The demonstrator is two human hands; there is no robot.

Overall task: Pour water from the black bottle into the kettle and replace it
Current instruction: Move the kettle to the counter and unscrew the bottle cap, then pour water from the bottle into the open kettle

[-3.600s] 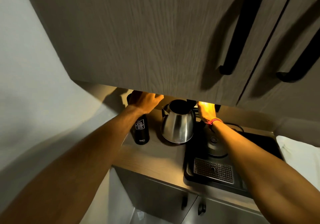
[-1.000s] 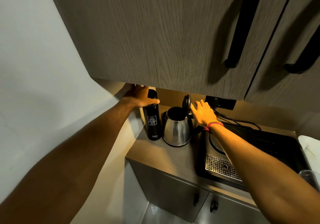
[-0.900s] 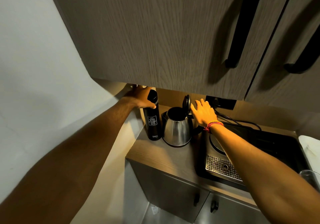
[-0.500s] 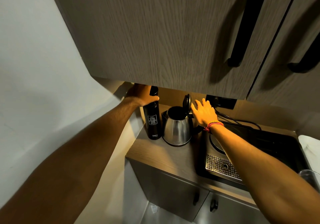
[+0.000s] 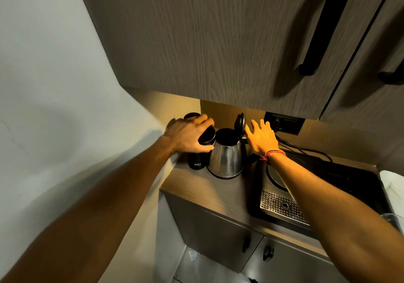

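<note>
The black bottle (image 5: 196, 163) stands on the wooden counter (image 5: 220, 195), in the corner just left of the kettle. My left hand (image 5: 187, 136) is closed over its upper part. A round black top (image 5: 192, 115) peeks out behind my knuckles, and a second round black piece (image 5: 206, 138) sits under my fingers against the kettle's rim. I cannot tell whether that piece is a loose cap. The steel kettle (image 5: 226, 160) stands on the counter with its black lid (image 5: 240, 123) flipped upright. My right hand (image 5: 262, 139) is open, fingers spread, beside the lid.
A black tray (image 5: 354, 180) with a perforated metal drain (image 5: 282, 208) and the round kettle base (image 5: 276, 179) lies to the right. Cords run to a wall socket (image 5: 284, 123). The wall cabinet (image 5: 218, 42) hangs low over the counter. A wall (image 5: 65, 86) closes the left side.
My left hand has slid down from the bottle's top and now covers its upper part, closer to the kettle's rim. My right hand stays by the open lid.
</note>
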